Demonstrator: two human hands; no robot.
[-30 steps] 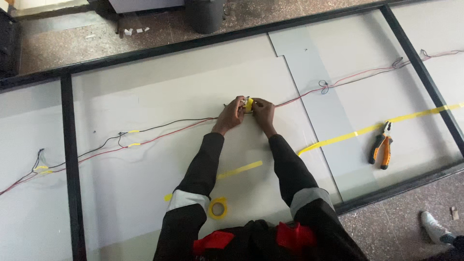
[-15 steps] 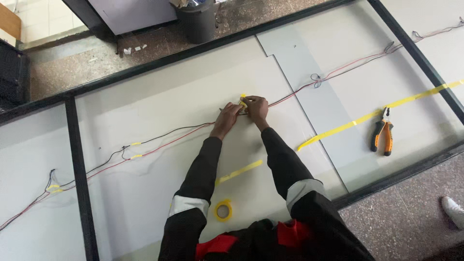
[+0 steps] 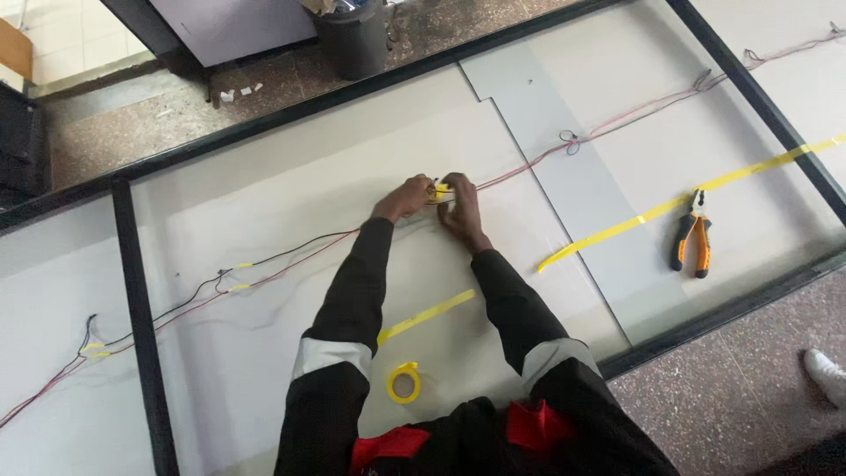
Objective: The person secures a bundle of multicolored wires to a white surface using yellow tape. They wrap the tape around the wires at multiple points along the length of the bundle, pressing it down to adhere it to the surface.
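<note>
Left hand (image 3: pixel 407 196) and right hand (image 3: pixel 460 201) pinch yellow tape (image 3: pixel 441 189) on the wire (image 3: pixel 291 263), which runs lower-left to upper-right.

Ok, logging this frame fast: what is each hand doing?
Left hand: closed, pinching the yellow tape on the wires.
Right hand: closed on the same yellow tape.

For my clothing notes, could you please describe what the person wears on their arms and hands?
Both arms wear long black sleeves, each with a broad pale grey band around the upper arm. Red patches show on the dark garment near the chest. The left hand and right hand are bare, with no gloves; no rings or watch can be made out.
</note>
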